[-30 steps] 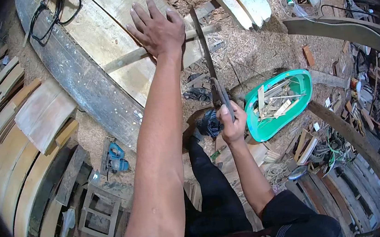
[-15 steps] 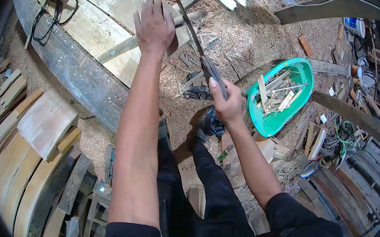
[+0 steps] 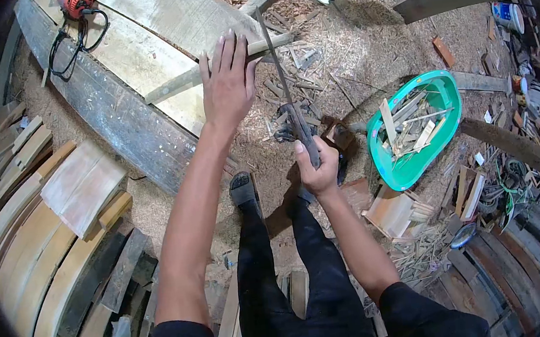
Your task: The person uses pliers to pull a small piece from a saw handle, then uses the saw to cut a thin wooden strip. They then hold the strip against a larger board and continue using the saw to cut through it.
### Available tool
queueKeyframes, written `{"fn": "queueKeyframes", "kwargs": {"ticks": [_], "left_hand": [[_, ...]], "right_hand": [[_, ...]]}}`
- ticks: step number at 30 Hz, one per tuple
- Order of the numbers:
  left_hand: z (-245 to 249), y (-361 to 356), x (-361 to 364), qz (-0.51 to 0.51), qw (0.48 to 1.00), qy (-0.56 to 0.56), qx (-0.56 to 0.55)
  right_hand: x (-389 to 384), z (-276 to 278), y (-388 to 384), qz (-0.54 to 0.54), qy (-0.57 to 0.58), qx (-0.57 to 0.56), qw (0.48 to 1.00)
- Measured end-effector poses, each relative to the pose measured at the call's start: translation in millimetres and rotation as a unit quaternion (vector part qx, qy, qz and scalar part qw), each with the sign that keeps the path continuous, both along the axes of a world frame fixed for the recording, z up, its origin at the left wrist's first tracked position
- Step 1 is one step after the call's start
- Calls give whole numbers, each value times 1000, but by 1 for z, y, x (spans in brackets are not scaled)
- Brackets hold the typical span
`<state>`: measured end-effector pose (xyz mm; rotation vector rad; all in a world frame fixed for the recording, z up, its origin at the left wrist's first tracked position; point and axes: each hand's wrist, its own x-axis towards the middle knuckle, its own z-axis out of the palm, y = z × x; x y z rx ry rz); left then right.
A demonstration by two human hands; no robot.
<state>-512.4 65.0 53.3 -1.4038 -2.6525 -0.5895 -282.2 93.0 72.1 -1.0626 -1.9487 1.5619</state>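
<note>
A pale wooden strip is laid across wide boards, with one end projected past their right edge. Over the middle of the strip, the left hand is laid palm down; its fingers are stretched out nearly straight and kept close together, the thumb held a little apart, and nothing is gripped by them. Below the strip's projecting end, the right hand is seen, its fingers wrapped closely around the handle of a long-bladed tool, with the thumb laid along the handle. The blade is pointed up and away, and the strip is crossed by it close to that end; whether the strip is touched cannot be told.

Left of the strip, the boards are bordered by a dark, paint-spotted plank. Above and left of the strip, a red power tool is seen with its black cord looped beside it. Below and well to the right of the strip, wood scraps are held in a green tub.
</note>
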Motion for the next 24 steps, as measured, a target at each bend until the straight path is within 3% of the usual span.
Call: {"fn": "queueKeyframes", "kwargs": {"ticks": [6, 9, 13, 17, 24], "left_hand": [[1, -3, -5, -13, 998, 50, -20], [3, -9, -9, -31, 997, -13, 73], [7, -6, -17, -62, 991, 10, 122], [4, -1, -20, -154, 979, -17, 130], [23, -15, -23, -133, 988, -2, 76]], "right_hand": [[-8, 8, 9, 23, 15, -21, 999], [-6, 15, 8, 15, 5, -26, 1000], [-5, 10, 0, -6, 15, -14, 1000], [14, -2, -14, -34, 24, -42, 998], [11, 12, -7, -10, 44, -36, 998]]}}
